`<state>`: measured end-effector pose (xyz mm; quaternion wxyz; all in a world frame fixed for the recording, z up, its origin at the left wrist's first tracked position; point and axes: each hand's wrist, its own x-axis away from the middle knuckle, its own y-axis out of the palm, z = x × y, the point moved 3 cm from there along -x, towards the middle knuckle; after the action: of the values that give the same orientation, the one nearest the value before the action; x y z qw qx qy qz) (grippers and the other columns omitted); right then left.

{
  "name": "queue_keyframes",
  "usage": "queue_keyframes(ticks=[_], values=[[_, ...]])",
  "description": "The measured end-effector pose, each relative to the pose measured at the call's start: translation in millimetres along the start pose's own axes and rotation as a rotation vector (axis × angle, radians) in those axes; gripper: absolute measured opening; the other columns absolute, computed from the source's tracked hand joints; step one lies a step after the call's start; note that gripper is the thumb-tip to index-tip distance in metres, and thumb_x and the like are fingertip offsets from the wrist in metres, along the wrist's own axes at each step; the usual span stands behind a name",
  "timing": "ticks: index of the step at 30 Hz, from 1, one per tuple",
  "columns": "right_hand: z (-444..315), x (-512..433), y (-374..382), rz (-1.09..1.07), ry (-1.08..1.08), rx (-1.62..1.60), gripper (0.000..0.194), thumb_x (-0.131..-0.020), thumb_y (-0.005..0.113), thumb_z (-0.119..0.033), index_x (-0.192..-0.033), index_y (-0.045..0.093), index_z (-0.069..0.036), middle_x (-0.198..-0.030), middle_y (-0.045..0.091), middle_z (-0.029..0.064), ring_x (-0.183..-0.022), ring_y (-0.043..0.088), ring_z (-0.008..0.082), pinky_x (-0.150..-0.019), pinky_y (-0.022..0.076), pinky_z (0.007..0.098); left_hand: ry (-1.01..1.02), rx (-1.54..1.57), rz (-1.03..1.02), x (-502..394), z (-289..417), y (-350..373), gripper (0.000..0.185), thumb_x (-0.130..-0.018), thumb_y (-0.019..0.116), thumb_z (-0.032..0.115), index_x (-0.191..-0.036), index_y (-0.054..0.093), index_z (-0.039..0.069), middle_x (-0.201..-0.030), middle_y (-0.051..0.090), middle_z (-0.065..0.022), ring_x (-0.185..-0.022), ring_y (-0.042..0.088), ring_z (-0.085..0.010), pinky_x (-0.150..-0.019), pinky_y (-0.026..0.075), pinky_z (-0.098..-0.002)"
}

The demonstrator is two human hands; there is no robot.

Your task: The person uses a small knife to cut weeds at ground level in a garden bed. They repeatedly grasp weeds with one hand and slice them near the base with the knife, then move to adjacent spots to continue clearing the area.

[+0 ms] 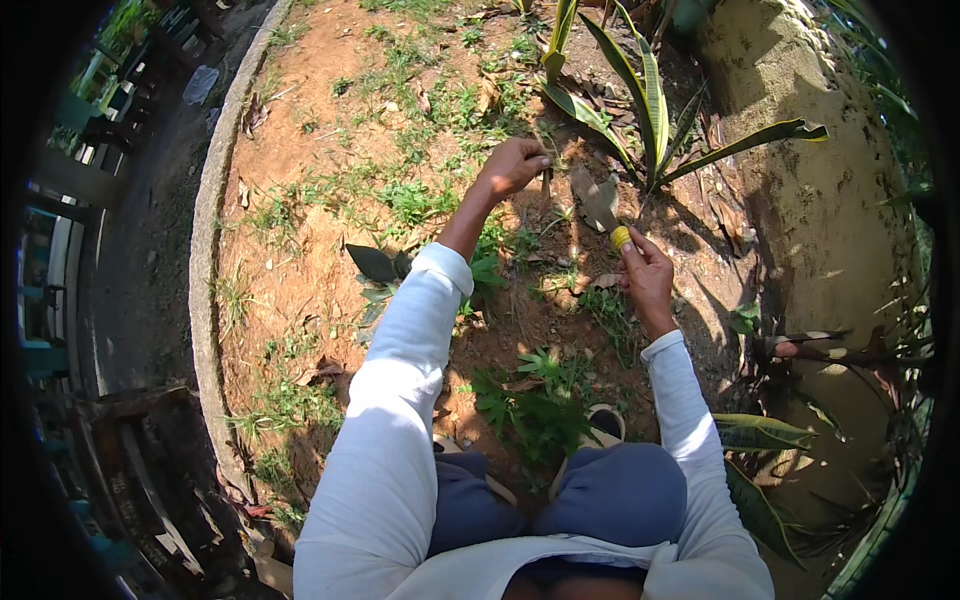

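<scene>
My right hand (646,276) is closed around the yellow handle (620,237) of a small hand trowel. Its broad metal blade (596,196) lies low over the soil, left of a variegated snake plant (651,112). To the left of the blade, my left hand (517,166) has its fingertips pinched together around a thin tuft of weed (559,159); their exact grip is too small to tell. Dry leaves and loose reddish soil surround both hands. Low green weeds (420,202) grow to the left of my left hand.
A yellowish wall (832,225) bounds the bed on the right, and a concrete curb (204,247) on the left. Leafy weeds (536,412) lie between my knees and feet. Below the left forearm stands a dark-leaved plant (371,262). More snake plant leaves (761,433) reach in at lower right.
</scene>
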<state>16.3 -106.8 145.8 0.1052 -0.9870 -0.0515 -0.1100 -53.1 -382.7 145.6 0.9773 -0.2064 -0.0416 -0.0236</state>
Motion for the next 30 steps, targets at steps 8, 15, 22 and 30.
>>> queue_keyframes(ticks=[8,15,22,30], values=[[19.7,42.4,-33.5,-0.036,0.118,-0.291,0.037,-0.092,0.058,-0.016,-0.127,0.053,-0.003,-0.073,0.062,0.0033,-0.046,0.049,0.0034,-0.038,0.0388,0.0179,0.294,-0.095,-0.149,-1.9,51.5,54.4,0.024,-0.087,0.062,0.020,-0.100,0.065,0.000,-0.077,0.064,-0.0050,-0.070,0.053,-0.0096,-0.064,0.045,-0.0288],[29.4,35.9,-67.3,0.096,-0.004,-0.296,0.036,-0.092,0.058,-0.014,-0.125,0.054,0.000,-0.072,0.062,0.0043,-0.047,0.047,0.0028,-0.040,0.0375,0.0175,0.182,-0.492,-0.580,14.7,9.3,107.0,0.042,-0.085,0.064,0.037,-0.113,0.063,0.006,-0.108,0.067,-0.0108,-0.095,0.064,-0.0241,-0.082,0.050,-0.0356],[35.1,45.6,-37.4,-0.199,0.099,-0.083,0.032,-0.089,0.062,-0.014,-0.119,0.061,-0.001,-0.070,0.061,0.0003,-0.047,0.046,0.0034,-0.043,0.0369,0.0196,-0.069,-0.846,-0.363,106.7,-95.9,161.0,0.072,-0.085,0.061,0.039,-0.141,0.030,0.006,-0.137,0.030,-0.0362,-0.117,0.043,-0.0522,-0.097,0.040,-0.0504],[39.3,40.1,-73.5,0.085,-0.128,0.058,0.034,-0.089,0.061,-0.008,-0.122,0.058,0.001,-0.086,0.065,0.0032,-0.055,0.046,0.0003,-0.046,0.0366,0.0175,0.350,-0.272,-0.474,155.6,-40.5,231.0,0.056,-0.091,0.054,0.032,-0.137,0.036,0.006,-0.142,0.030,-0.0250,-0.123,0.043,-0.0400,-0.097,0.043,-0.0425]])
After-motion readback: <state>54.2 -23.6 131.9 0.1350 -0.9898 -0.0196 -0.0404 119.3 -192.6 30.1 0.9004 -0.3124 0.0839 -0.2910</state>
